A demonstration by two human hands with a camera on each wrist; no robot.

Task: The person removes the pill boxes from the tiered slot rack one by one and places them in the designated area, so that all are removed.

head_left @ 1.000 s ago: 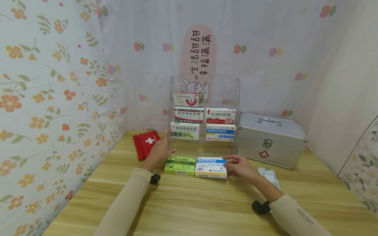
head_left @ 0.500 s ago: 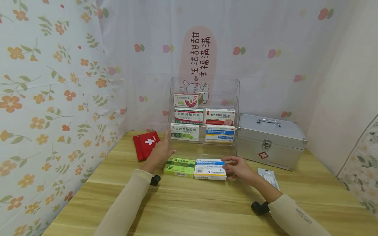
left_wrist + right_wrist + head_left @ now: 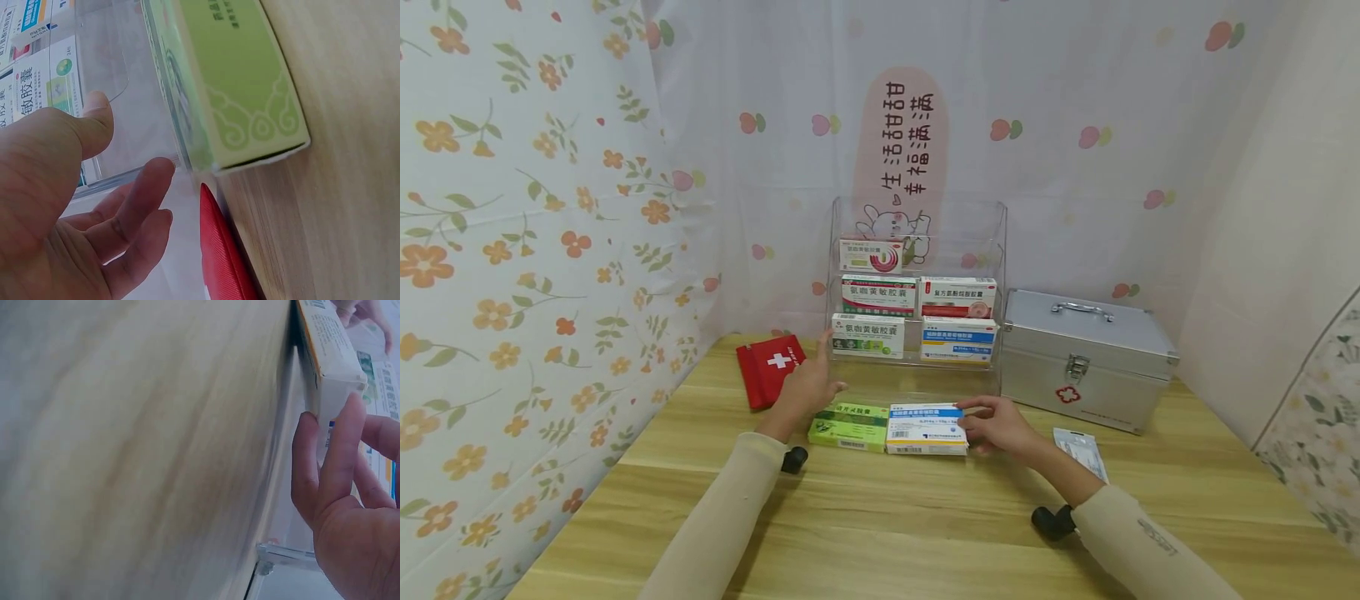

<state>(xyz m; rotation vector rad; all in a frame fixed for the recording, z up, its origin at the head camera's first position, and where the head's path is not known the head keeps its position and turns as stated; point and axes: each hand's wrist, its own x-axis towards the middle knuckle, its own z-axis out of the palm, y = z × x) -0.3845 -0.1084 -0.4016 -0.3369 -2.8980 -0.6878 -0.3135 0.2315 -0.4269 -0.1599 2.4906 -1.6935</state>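
A green medicine box [image 3: 848, 427] and a white-and-blue medicine box [image 3: 927, 429] lie side by side on the table, in front of a clear acrylic rack [image 3: 917, 382]. My right hand [image 3: 1000, 429] touches the right end of the white-and-blue box; in the right wrist view its fingers [image 3: 340, 450] press against that end face. My left hand [image 3: 805, 387] stands beside the rack's left front corner, fingers spread and holding nothing. In the left wrist view the end of the green box [image 3: 250, 94] shows apart from the left fingertips.
Several medicine boxes stand in the rack, among them a white-and-green one [image 3: 868, 336]. A silver first-aid case [image 3: 1086, 358] stands to the right. A red pouch [image 3: 767, 371] lies at the left, a small white packet [image 3: 1081, 452] behind my right forearm.
The white-and-blue box and the green box have slid a little to the left, with my right hand moving along. My left hand has stayed almost where it was.
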